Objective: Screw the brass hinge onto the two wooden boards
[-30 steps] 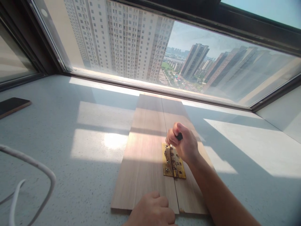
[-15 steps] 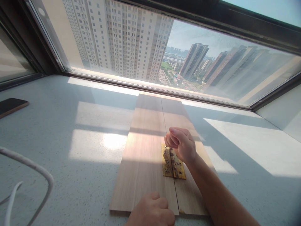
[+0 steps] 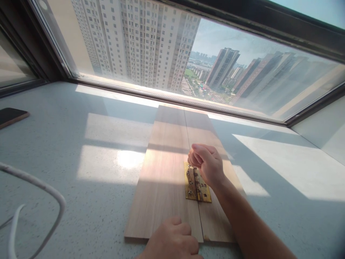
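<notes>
Two pale wooden boards (image 3: 164, 172) lie side by side on the white sill, running away from me toward the window. A brass hinge (image 3: 196, 184) spans their seam near the front. My right hand (image 3: 206, 163) is closed in a fist just over the hinge's far end; what it grips is hidden by the fingers. My left hand (image 3: 174, 241) is curled shut and rests on the near edge of the left board.
A dark phone (image 3: 10, 116) lies at the far left of the sill. A white cable (image 3: 40, 187) loops across the near left. The window frame (image 3: 172, 99) runs along the back, and a wall rises at the right.
A dark tool handle showed in my right fist a second ago; the fist has turned and hides it now. My left hand stays on the board edge.
</notes>
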Available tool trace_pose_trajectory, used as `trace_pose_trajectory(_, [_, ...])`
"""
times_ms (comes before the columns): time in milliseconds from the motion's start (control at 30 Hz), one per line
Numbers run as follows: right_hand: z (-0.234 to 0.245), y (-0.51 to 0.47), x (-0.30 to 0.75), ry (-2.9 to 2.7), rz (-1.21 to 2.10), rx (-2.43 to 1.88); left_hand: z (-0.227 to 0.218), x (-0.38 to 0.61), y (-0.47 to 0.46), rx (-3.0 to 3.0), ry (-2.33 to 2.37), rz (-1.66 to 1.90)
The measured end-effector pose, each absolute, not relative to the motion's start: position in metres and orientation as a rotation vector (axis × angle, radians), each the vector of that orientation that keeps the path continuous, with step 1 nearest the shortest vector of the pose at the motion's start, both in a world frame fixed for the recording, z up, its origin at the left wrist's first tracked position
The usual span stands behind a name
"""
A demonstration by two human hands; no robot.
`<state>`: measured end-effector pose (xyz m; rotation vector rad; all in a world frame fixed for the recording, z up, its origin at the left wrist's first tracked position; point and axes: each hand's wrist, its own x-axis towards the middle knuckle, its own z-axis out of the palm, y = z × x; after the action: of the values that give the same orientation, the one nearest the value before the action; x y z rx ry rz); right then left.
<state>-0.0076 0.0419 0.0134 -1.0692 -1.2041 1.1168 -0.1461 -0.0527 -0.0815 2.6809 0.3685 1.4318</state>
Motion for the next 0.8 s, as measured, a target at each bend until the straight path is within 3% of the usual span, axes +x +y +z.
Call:
trace_pose_trajectory(100, [0.020, 0.045, 0.002, -1.255, 1.164, -1.111, -0.081, -0.146, -0.052, 2.668, 0.363, 1.439])
trace_pose_trajectory(367, [0.013, 0.032, -0.010, -1.050, 0.894, -1.174, -0.073, -0.149, -0.053, 2.653, 0.336, 1.430])
trace_pose_trajectory(667, [0.022, 0.048, 0.000, -1.308, 1.244, -1.082, -0.080, -0.149, -0.054, 2.752, 0.334, 1.330])
trace_pose_trajectory(800, [0.021, 0.046, 0.009, -1.326, 1.151, -1.158, -0.079, -0.148, -0.053, 2.686, 0.337, 1.415])
